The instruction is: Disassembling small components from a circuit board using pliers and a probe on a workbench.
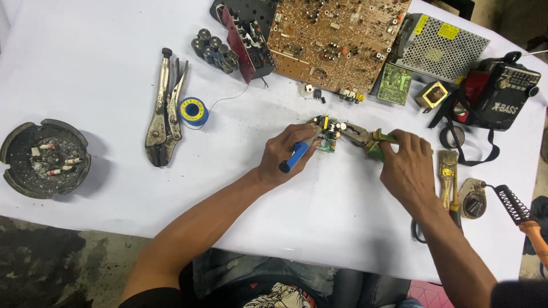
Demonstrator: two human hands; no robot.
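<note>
- Near the bench's left edge sits a dark ashtray (44,158); further in lie locking pliers (164,111) beside a blue solder spool (193,111), all well apart from the hands.
- The left hand (285,155) is closed around a blue-handled tool (297,155), its tip against the board.
- The small green circuit board (328,133) lies at mid-bench, just below the large brown circuit board (334,40) at the far edge. It looks light, stiff and fragile: best held by its bare edges, not its components.
- The right hand (406,165) is wrapped around green-handled pliers (365,138), whose nose meets the small board's right side; whether they pinch it I cannot tell.
- Near the right edge rest a brush (447,171) and a soldering iron stand (511,202).
</note>
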